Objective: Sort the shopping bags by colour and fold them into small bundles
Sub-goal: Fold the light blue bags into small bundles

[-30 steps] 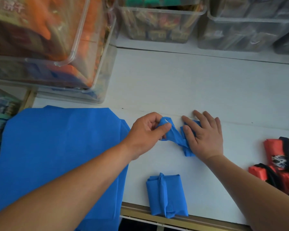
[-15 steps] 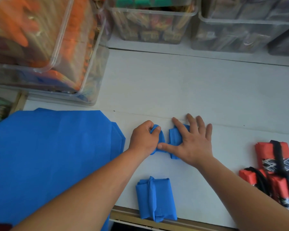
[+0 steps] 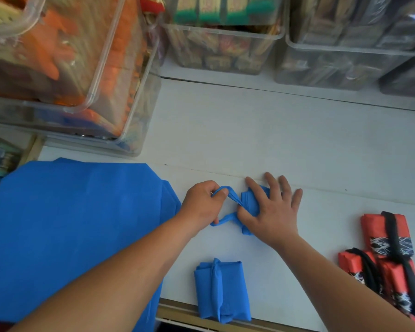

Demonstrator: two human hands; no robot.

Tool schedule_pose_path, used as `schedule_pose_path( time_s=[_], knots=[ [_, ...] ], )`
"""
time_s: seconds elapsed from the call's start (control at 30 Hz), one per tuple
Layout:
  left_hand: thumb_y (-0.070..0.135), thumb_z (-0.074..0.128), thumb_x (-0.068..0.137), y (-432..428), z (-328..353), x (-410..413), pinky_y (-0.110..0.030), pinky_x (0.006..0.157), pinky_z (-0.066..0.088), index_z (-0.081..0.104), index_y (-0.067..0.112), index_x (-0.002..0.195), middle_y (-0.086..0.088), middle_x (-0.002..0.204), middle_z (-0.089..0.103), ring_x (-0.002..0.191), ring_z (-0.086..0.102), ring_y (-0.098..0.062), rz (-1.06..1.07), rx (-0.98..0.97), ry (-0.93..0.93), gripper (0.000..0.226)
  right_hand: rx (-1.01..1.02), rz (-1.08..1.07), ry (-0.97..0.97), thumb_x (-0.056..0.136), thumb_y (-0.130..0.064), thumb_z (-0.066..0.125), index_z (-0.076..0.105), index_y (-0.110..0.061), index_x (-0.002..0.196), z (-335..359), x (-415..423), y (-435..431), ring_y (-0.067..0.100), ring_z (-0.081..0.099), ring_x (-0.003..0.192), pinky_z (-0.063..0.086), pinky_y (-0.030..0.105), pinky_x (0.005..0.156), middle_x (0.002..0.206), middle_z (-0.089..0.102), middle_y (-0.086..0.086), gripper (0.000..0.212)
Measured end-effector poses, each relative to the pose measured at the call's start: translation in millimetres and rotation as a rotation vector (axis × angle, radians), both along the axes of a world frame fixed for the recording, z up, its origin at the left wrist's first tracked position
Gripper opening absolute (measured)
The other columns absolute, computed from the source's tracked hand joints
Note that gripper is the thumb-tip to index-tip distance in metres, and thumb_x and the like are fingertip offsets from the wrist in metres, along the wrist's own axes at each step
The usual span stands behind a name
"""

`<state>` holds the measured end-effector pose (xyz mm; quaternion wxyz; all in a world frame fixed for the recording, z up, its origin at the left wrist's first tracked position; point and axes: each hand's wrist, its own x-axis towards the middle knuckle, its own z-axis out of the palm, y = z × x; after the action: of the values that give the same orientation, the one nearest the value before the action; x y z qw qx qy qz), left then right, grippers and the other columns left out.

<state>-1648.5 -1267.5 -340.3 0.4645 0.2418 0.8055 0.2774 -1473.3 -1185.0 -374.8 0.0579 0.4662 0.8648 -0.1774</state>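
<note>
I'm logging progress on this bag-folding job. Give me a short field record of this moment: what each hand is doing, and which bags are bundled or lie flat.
left hand: grips the handle loop of the bag being folded
right hand: fingers spread, presses down on the half-folded blue bag
finished blue bundle: one, at the table front edge
flat blue bags: unfolded, at the left
red bundles: at least two, black straps, at the right
background: filled clear bins along the back

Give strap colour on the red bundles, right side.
Black straps round the red bundles, best seen in the head view.
</note>
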Motion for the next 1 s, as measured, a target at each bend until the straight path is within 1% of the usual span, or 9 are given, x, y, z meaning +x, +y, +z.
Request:
schedule_pose_path(
  time_s=[0.1,0.17,0.3,0.37,0.43,0.53,0.67,0.8,1.0],
  knots=[
    [0.039,0.054,0.101,7.9,-2.7,3.8,-0.033,0.053,0.050,0.059,0.009,0.087,-0.001,0.062,0.054,0.041,0.058,-0.018,-0.009,-0.054,0.046,0.033,-0.053,0.059,0.049,0.096,-0.075,0.016,0.024,-0.052,0.156,-0.4,9.6,3.8,0.030,0.009,0.154,0.001,0.063,0.120,0.165,0.018,-0.004,0.064],
    [0.039,0.053,0.101,10.9,-3.5,4.8,-0.035,0.054,0.052,0.057,0.007,0.087,-0.002,0.061,0.054,0.041,0.058,-0.019,-0.021,-0.079,0.039,0.035,-0.065,0.073,0.084,0.102,-0.064,0.004,0.019,-0.050,0.158,0.4,16.2,4.1,0.031,0.009,0.155,0.007,0.064,0.121,0.168,0.015,0.000,0.059],
    [0.040,0.052,0.102,8.8,-1.2,6.0,-0.033,0.052,0.049,0.056,0.003,0.091,-0.005,0.063,0.054,0.044,0.064,-0.023,-0.039,-0.107,0.053,0.038,0.095,-0.193,0.048,0.095,-0.072,0.042,0.027,-0.036,0.159,14.5,21.2,-3.3,0.036,0.040,0.134,0.042,0.054,0.101,0.152,0.036,0.011,0.075],
    [0.040,0.052,0.102,7.0,0.9,6.3,-0.032,0.053,0.046,0.055,0.003,0.092,-0.006,0.068,0.054,0.048,0.068,-0.026,-0.031,-0.102,0.043,0.038,-0.058,-0.445,-0.005,0.079,-0.082,0.055,0.030,-0.027,0.155,32.3,18.2,-3.0,0.034,0.049,0.123,0.048,0.049,0.090,0.139,0.044,0.008,0.098],
    [0.041,0.051,0.102,5.1,4.1,8.1,-0.032,0.056,0.046,0.055,0.005,0.092,-0.006,0.071,0.054,0.048,0.068,-0.026,-0.026,-0.097,0.027,0.037,-0.273,-0.625,0.010,0.070,-0.085,0.062,0.036,-0.023,0.146,38.8,15.6,-2.7,0.032,0.054,0.121,0.050,0.046,0.087,0.132,0.050,0.006,0.101],
    [0.044,0.050,0.102,0.3,10.1,14.9,-0.033,0.057,0.048,0.056,0.008,0.093,-0.006,0.073,0.053,0.047,0.069,-0.022,-0.037,-0.083,0.021,0.038,-0.416,-0.819,0.151,0.063,-0.076,0.078,0.048,-0.021,0.130,38.1,11.6,0.0,0.027,0.062,0.106,0.055,0.043,0.083,0.119,0.058,0.002,0.091],
    [0.044,0.052,0.102,-6.8,18.2,20.8,-0.029,0.053,0.046,0.056,0.009,0.091,-0.003,0.066,0.047,0.048,0.069,-0.021,-0.024,-0.043,-0.001,0.037,-0.711,-1.015,0.496,0.077,-0.035,0.089,0.066,-0.007,0.097,44.2,10.8,4.9,0.018,0.066,0.081,0.054,0.033,0.064,0.100,0.071,0.008,0.040],
    [0.040,0.056,0.101,-14.4,30.8,18.5,-0.032,0.056,0.051,0.057,0.005,0.095,-0.006,0.066,0.053,0.055,0.072,-0.022,0.086,-0.061,-0.122,0.035,-0.762,-0.881,0.710,0.084,-0.021,0.084,0.064,-0.015,0.104,69.1,26.2,-6.7,0.018,0.067,0.086,0.052,0.027,0.067,0.099,0.072,0.002,0.029],
    [0.032,0.068,0.096,-22.4,91.0,21.0,-0.033,0.057,0.060,0.063,0.000,0.103,-0.006,0.073,0.054,0.052,0.063,-0.019,0.096,-0.142,-0.355,0.033,-0.636,-0.195,0.727,0.079,0.001,0.083,0.062,-0.018,0.099,166.0,77.5,-22.7,0.012,0.067,0.081,0.049,0.017,0.067,0.099,0.073,-0.009,0.035]
  ],
)
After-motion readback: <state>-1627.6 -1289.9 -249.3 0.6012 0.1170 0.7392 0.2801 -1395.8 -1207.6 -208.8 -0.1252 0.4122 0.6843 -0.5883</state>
